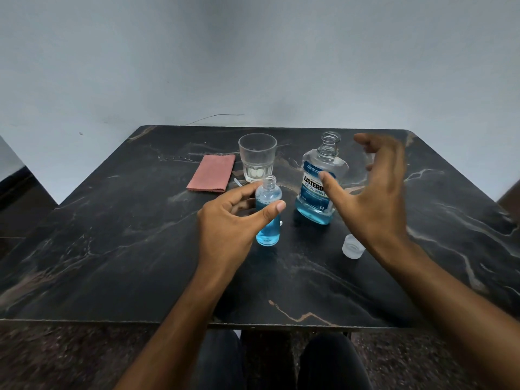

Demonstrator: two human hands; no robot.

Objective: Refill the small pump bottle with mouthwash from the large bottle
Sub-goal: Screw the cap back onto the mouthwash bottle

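The small pump bottle (268, 220) stands upright and uncapped on the black marble table (112, 249), mostly full of blue liquid. My left hand (230, 223) is spread around it, thumb across its front and fingers behind; I cannot see a firm grip. To the right stands the large mouthwash bottle (315, 192), its neck open and blue liquid low in its base. Beside it my right hand (374, 198) hovers with straight fingers and holds nothing. A thin white pump tube (237, 182) pokes out behind my left hand.
A translucent white cap (352, 246) lies on the table near my right wrist. An empty clear glass (257, 157) stands behind the small bottle, with a folded pink cloth (212, 173) to its left. A grey wall rises behind the table.
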